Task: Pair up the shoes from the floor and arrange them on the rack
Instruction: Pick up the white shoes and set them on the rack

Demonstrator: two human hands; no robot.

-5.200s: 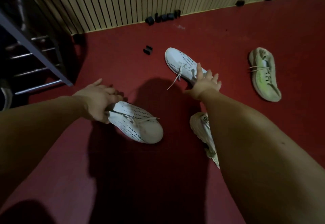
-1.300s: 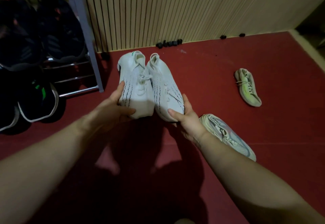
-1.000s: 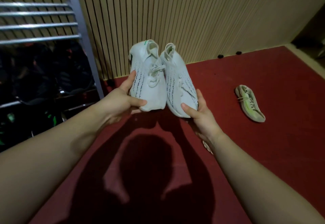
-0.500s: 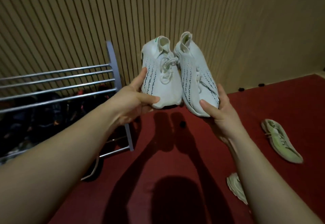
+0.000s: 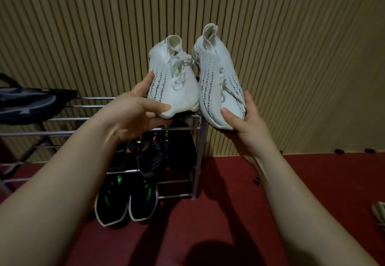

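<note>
left hand (image 5: 133,117) grasping white shoe (image 5: 175,86), right hand (image 5: 241,132) grasping second white shoe (image 5: 216,71) — rack (image 5: 199,151) holding dark shoes (image 5: 127,203) on lower shelves

Arms extended forward, left hand (image 5: 133,116) and right hand (image 5: 244,130) gripping.

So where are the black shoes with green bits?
In the head view, the black shoes sit low, left of centre, at the bottom of the rack, under other dark shoes.
</note>
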